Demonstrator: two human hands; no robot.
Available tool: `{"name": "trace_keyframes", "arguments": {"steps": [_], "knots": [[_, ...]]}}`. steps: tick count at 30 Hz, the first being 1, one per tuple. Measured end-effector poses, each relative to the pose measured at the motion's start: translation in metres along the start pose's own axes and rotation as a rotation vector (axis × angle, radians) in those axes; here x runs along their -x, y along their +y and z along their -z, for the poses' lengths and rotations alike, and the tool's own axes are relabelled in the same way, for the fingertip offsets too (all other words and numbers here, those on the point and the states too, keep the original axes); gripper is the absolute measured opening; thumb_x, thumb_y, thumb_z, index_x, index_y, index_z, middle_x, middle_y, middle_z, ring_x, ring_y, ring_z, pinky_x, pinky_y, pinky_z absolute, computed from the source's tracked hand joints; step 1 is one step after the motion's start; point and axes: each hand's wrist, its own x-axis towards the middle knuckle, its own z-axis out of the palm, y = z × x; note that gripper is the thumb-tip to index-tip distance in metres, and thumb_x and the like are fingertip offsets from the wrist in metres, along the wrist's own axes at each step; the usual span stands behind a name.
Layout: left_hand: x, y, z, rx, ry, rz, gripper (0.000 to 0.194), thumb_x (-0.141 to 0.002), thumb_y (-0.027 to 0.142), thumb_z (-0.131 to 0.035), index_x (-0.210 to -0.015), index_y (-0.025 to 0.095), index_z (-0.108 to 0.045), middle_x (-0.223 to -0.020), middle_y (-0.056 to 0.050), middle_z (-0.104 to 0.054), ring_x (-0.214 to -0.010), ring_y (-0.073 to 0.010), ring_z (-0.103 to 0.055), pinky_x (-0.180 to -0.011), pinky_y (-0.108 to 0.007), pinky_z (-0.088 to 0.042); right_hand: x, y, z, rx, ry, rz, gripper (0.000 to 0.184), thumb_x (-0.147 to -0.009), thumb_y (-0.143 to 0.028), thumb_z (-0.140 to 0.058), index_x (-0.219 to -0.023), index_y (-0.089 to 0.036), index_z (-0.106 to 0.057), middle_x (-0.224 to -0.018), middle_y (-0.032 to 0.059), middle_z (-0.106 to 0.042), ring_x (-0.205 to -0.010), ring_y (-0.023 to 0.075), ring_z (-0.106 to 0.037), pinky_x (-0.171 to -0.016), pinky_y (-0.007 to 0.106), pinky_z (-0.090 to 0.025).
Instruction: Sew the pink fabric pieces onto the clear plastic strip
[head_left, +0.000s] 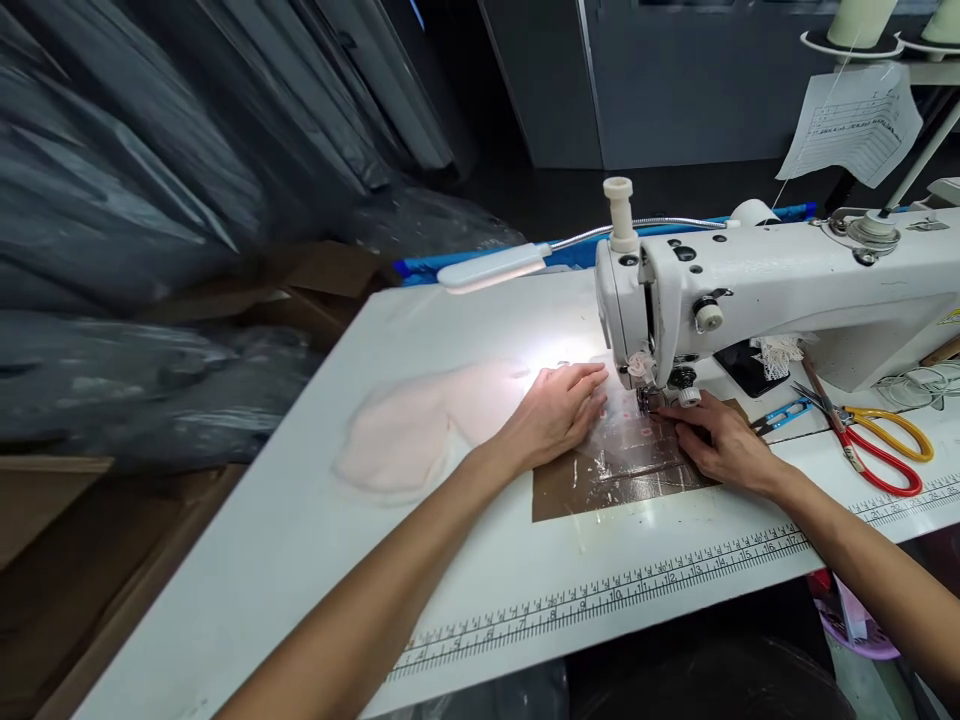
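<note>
Guiding the sheer pale-pink fabric (405,435) on the white tabletop (300,580) toward the white metal sewing machine (795,285), looks like. Left hand (556,412)'s flattened, pressing, not gripping; right hand (716,440)'s half-curled, can't tell if pinching. Next move probably needs steady, flat feeding. Purple plastic basket (877,651) holds something pale, unclear what.

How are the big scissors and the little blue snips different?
Colour: the scissors have one red handle and one yellow handle, while the snips are blue with a dark tip.
Size: the scissors are much bigger than the snips.
Place: the snips lie closer to the right hand than the scissors do.
Both are cutting tools lying on the white table.
</note>
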Motion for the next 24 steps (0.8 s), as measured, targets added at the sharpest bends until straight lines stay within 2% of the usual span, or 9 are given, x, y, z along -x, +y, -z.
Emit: {"name": "trace_keyframes", "arguments": {"steps": [3,7,12,16,19,21,24], "knots": [[0.004,0.009,0.004,0.005,0.051,-0.1,0.025,-0.101,0.024,-0.04,-0.108,0.014,-0.062,-0.101,-0.01,-0.07,-0.085,-0.0214,-0.065,-0.071,-0.036,-0.049,-0.001,0.003,0.0,0.0,0.037,-0.02,0.033,-0.089,-0.016,-0.047,-0.112,-0.017,-0.071,-0.091,0.0065,-0.062,-0.077,0.016,-0.057,-0.076,0.034,-0.053],[0.009,0.031,0.006,0.201,0.034,-0.238,0.018,-0.1,0.022,-0.047,-0.102,0.016,-0.065,-0.096,-0.006,-0.072,-0.081,-0.0177,-0.066,-0.069,-0.032,-0.051,-0.002,0.003,-0.002,0.007,0.054,-0.015,0.032,-0.088,-0.013,-0.048,-0.107,-0.016,-0.073,-0.088,0.0056,-0.062,-0.075,0.0149,-0.057,-0.075,0.031,-0.052],[0.016,0.041,-0.002,0.412,0.012,-0.157,0.019,-0.099,0.027,-0.052,-0.093,0.016,-0.068,-0.095,-0.007,-0.069,-0.087,-0.0167,-0.065,-0.074,-0.031,-0.056,-0.002,0.002,-0.001,0.017,0.037,0.006,0.03,-0.089,-0.012,-0.048,-0.105,-0.016,-0.073,-0.091,0.0069,-0.064,-0.078,0.0155,-0.058,-0.077,0.031,-0.051],[0.016,0.041,-0.007,0.425,0.04,-0.118,0.021,-0.1,0.025,-0.051,-0.09,0.017,-0.068,-0.092,-0.006,-0.069,-0.084,-0.0164,-0.065,-0.074,-0.032,-0.056,0.0,-0.004,0.001,-0.007,-0.022,0.037,0.029,-0.091,-0.016,-0.048,-0.109,-0.016,-0.071,-0.099,0.0089,-0.063,-0.086,0.0172,-0.061,-0.082,0.033,-0.053],[0.016,0.041,-0.006,0.416,0.056,-0.128,0.02,-0.1,0.022,-0.049,-0.09,0.017,-0.067,-0.091,-0.005,-0.07,-0.085,-0.0166,-0.066,-0.073,-0.033,-0.055,0.002,-0.01,-0.002,-0.011,-0.12,0.085,0.03,-0.09,-0.027,-0.059,-0.115,-0.014,-0.067,-0.108,0.0118,-0.061,-0.097,0.0213,-0.062,-0.089,0.038,-0.052],[0.016,0.042,-0.003,0.403,0.063,-0.137,0.019,-0.1,0.019,-0.049,-0.09,0.016,-0.066,-0.091,-0.005,-0.07,-0.085,-0.0167,-0.066,-0.073,-0.033,-0.055,0.002,-0.012,-0.007,0.021,-0.146,0.111,0.029,-0.088,-0.031,-0.064,-0.112,-0.014,-0.066,-0.111,0.0127,-0.061,-0.103,0.0245,-0.061,-0.092,0.041,-0.05],[0.016,0.044,-0.002,0.383,0.096,-0.145,0.019,-0.1,0.017,-0.048,-0.091,0.016,-0.065,-0.09,-0.005,-0.071,-0.085,-0.0164,-0.067,-0.074,-0.033,-0.054,0.002,-0.013,-0.014,0.083,-0.12,0.111,0.016,-0.093,-0.025,-0.057,-0.102,-0.016,-0.067,-0.105,0.011,-0.064,-0.102,0.0246,-0.061,-0.09,0.041,-0.05]]}}
